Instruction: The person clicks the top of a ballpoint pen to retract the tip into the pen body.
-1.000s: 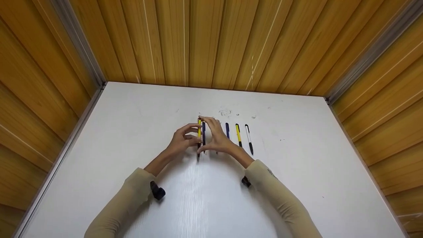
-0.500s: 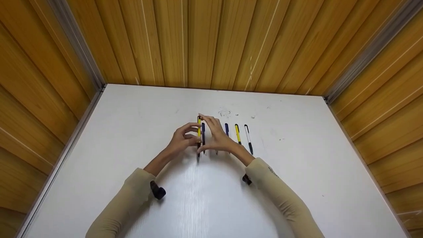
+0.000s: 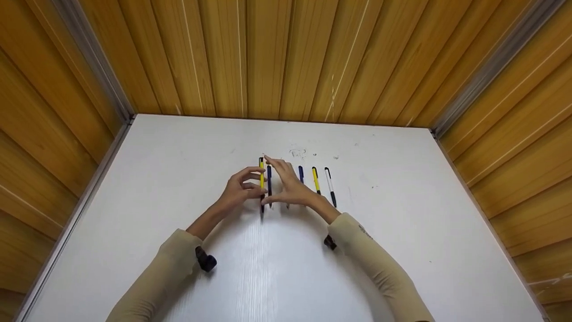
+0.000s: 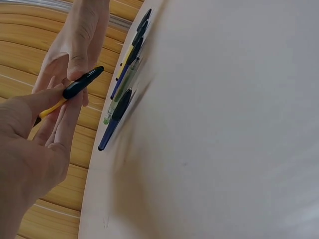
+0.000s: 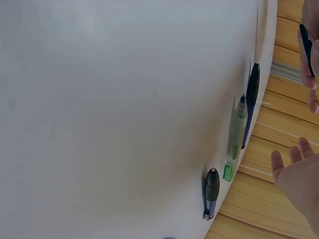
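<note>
Wooden walls (image 3: 263,58): are enclosing the far side and both flanks.
Bench (image 3: 268,277): is spreading white beneath both arms.
Sleeves (image 3: 152,277): are covering the person's forearms.
Pen row: is lying on the bench, running rightward from a blue pen (image 3: 269,181) to a clear pen (image 5: 237,132), another blue pen (image 3: 301,173), a second yellow pen (image 3: 316,179) and a white pen (image 3: 330,185).
Right grip (image 3: 292,188): is arching with finger and thumb well parted, standing close beside the held yellow pen (image 3: 262,179); whether it is touching, I cannot tell.
Left grip (image 3: 236,188): is pinching that pen between thumb and fingers.
Held yellow pen: is hanging above the bench, just left of the row; it is looking light and stiff, hardly fragile.
Yellow barrel: is seeming smooth, so a loose hold is probably risking a slip or roll; the middle is offering the best balance.
Black front section (image 4: 82,83): is perhaps giving more friction, its tapering tip less.
</note>
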Demonstrator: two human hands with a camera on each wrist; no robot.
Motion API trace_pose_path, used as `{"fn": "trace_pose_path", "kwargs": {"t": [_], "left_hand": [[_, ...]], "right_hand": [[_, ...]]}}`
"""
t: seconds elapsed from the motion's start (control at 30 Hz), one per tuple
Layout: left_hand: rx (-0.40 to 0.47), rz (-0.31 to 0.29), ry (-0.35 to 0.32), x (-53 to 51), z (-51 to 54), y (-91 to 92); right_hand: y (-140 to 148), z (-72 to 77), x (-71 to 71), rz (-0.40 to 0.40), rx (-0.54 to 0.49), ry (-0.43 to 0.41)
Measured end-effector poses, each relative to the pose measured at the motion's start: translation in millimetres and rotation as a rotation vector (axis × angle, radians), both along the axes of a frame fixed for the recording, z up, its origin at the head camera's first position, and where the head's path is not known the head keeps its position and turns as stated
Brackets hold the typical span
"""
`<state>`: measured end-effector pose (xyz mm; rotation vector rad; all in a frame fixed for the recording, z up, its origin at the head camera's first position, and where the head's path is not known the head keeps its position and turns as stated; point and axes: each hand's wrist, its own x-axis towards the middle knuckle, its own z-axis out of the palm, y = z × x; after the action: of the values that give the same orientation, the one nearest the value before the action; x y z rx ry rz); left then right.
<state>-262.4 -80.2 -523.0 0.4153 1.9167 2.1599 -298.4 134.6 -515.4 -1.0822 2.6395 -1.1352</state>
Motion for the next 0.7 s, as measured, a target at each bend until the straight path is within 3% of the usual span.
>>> {"fn": "trace_pose_path", "kwargs": {"t": [0.27,0.47,0.7], "left_hand": [[-0.124,0.117,0.014,-2.8,1.2,-8.0],[-0.15,0.154,0.007,-8.4,0.3,-19.2],[-0.168,0.182,-0.015,-13.1,-4.0,-33.4]], "right_hand": [[21.8,4.8,-6.3,0.031,0.031,0.026],[45.8,7.5,-10.6,0.015,0.054,0.098],[74.2,10.7,-12.1,-0.052,0.089,0.081]]}}
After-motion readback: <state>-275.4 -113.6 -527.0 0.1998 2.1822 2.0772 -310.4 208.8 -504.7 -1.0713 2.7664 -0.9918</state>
